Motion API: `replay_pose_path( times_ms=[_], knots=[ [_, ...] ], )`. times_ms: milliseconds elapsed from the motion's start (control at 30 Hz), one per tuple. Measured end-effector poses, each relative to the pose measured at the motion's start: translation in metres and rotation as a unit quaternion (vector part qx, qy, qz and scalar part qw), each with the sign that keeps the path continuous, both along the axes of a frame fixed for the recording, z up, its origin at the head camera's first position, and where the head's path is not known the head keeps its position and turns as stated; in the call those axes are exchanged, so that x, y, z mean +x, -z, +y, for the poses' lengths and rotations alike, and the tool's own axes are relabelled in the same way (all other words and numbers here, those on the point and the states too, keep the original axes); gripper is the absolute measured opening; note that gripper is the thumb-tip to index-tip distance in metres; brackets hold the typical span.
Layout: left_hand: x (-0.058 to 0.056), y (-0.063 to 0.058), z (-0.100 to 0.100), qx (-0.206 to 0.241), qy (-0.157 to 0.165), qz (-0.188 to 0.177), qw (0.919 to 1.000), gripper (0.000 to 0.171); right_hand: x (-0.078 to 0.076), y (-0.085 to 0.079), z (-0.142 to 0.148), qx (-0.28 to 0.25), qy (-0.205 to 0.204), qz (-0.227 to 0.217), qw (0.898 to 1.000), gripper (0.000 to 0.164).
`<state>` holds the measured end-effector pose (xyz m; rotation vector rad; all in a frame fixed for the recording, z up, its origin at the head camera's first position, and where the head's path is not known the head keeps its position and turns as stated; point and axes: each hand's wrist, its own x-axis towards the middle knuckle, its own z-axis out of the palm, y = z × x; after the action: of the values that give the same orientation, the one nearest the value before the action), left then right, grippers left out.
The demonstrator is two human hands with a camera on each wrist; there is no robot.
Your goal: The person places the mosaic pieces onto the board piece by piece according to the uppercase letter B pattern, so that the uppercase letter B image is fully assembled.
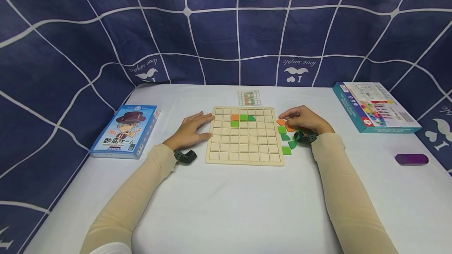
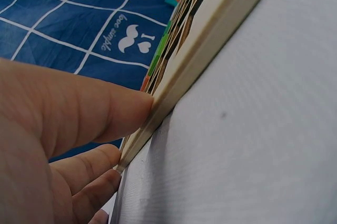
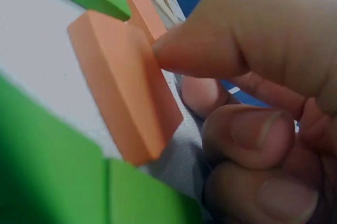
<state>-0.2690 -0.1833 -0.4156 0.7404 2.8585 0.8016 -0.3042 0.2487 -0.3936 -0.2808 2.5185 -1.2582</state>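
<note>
A square wooden grid board (image 1: 244, 140) lies flat on the table. Orange (image 1: 235, 117) and green tiles (image 1: 243, 117) sit in several of its upper cells, one green piece being a quarter circle (image 1: 252, 118). My left hand (image 1: 192, 130) rests against the board's left edge with fingers extended; in the left wrist view the thumb (image 2: 126, 109) touches its side. Right of the board, my right hand (image 1: 304, 120) pinches an orange tile (image 1: 281, 122). Its thumb (image 3: 181, 50) covers part of it in the right wrist view. Another orange tile (image 3: 118, 87) lies beside the thumb.
Loose green tiles (image 1: 286, 150) lie along the board's right edge. A printed pattern card (image 1: 249, 98) is behind the board. A blue game box (image 1: 124, 131) lies left, a teal-edged box (image 1: 376, 107) back right, and a purple oblong object (image 1: 411, 159) at the right.
</note>
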Motion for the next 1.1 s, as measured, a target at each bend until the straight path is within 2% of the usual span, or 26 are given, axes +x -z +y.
replay_pose_path(
  times_ms=[233,467,633,867,1000,1100],
  knots=[
    [-0.002,0.001,-0.002,-0.001,-0.001,0.003,1.0000,0.069,0.000,0.001,-0.003,0.025,0.050,0.028,0.998,0.035],
    [-0.003,0.003,-0.001,0.003,0.002,0.004,1.0000,0.069,0.001,0.000,-0.004,0.033,0.081,0.030,0.996,0.039],
    [-0.001,0.002,-0.001,0.001,0.000,0.004,1.0000,0.070,0.000,0.002,-0.004,0.032,0.088,0.032,0.995,0.036],
    [0.001,-0.001,0.000,0.009,-0.002,-0.005,0.9999,0.070,-0.001,0.003,-0.004,-0.010,0.087,0.030,0.996,0.032],
    [0.001,-0.002,0.001,0.017,-0.004,-0.011,0.9998,0.070,-0.001,-0.002,-0.006,-0.007,0.090,0.042,0.995,0.034],
    [0.001,-0.001,0.000,0.019,-0.005,-0.010,0.9998,0.070,0.000,-0.008,-0.011,-0.012,0.087,0.029,0.996,0.040]
  ],
)
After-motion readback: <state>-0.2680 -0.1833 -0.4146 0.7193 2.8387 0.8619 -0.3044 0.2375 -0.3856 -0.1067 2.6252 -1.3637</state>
